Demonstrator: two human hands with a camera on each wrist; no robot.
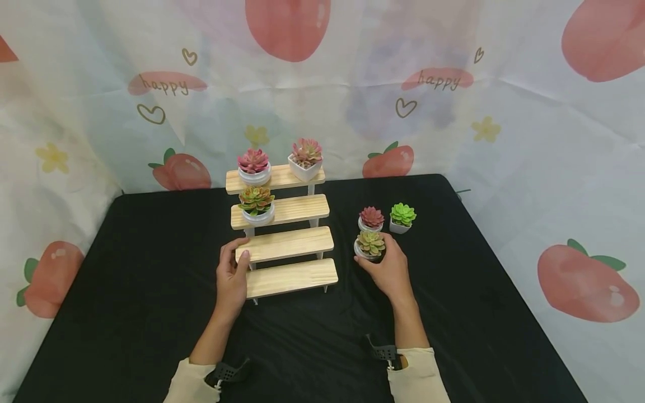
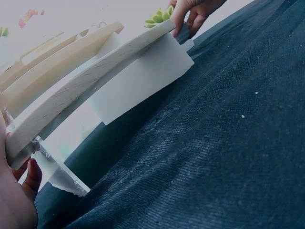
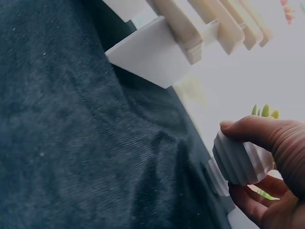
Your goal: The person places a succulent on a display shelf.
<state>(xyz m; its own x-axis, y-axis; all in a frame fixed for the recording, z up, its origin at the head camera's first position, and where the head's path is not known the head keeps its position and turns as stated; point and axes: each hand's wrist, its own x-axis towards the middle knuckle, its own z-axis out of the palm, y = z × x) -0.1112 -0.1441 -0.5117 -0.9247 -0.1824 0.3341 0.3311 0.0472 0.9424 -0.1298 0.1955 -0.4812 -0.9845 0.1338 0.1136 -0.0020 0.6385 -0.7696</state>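
A tiered wooden display stand (image 1: 284,245) with four steps and white supports stands left of centre. My left hand (image 1: 233,280) grips its left side, thumb at the lower steps; the left wrist view shows the fingers (image 2: 32,177) around a plank's end. To the right, my right hand (image 1: 393,271) holds a yellow-green potted succulent (image 1: 370,244) between thumb and fingers. Its ribbed white pot (image 3: 240,160) shows in the right wrist view. Just behind it are a dark red succulent (image 1: 372,217) and a bright green succulent (image 1: 403,215) in white pots.
On the top step sit a pink-red succulent (image 1: 254,162) and a pale pink one in a squarish pot (image 1: 305,168). An orange-green succulent (image 1: 257,202) occupies the second step's left end. Black cloth (image 1: 312,347) covers the table; a printed curtain (image 1: 347,112) hangs behind.
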